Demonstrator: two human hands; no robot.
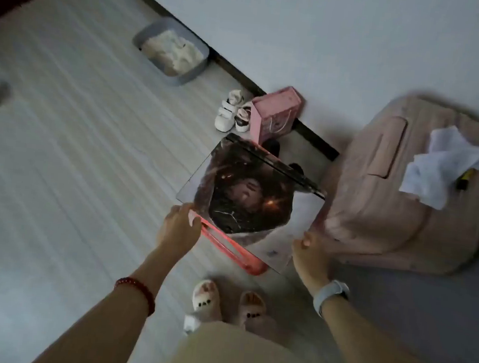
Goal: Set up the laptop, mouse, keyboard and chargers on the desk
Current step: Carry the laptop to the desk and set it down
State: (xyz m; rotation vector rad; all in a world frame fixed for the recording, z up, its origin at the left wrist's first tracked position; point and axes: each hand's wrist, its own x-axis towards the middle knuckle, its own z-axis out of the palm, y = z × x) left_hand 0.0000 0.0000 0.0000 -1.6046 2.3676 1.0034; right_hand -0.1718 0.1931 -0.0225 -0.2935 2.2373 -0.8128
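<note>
1. Slippers point(230, 301) at bottom centre, person standing, looking down at floor. No desk in view.
2. L hand point(179, 226) w/ red bead bracelet point(138, 289) pinches the near-left corner of the laptop point(248, 200), thumb on top, fingers under. R hand point(309, 253) w/ pale watch point(331, 294) pinches the near-right corner, fingers curled round the edge.
3. Laptop is closed, lid has a dark picture sticker, held tilted above the floor between both hands. Prob two-handed at corners to keep it level while lifting. Judgement only.
4. Red sleeve point(231, 245) sits under the laptop's near edge, touching it; looks like the laptop is coming out of it or carried with it, can't tell which.
5. Pink suitcase point(409, 181) just right of laptop, lying flat on floor, white crumpled paper point(443, 167) on top plus a small yellow thing, too blurry to name.
6. Behind laptop: pink gift bag point(275, 111) upright against wall, small white shoes point(233, 115) beside it.
7. Further back-left: grey tray point(171, 48) w/ pale filling, by the skirting.
8. Surface: light wood-plank floor point(60, 133), white wall point(337, 29) w/ dark skirting. Room dim, frame soft.
9. Task stage: early, laptop in hand, not yet on desk. Mouse, keyboard, chargers not visible.
</note>
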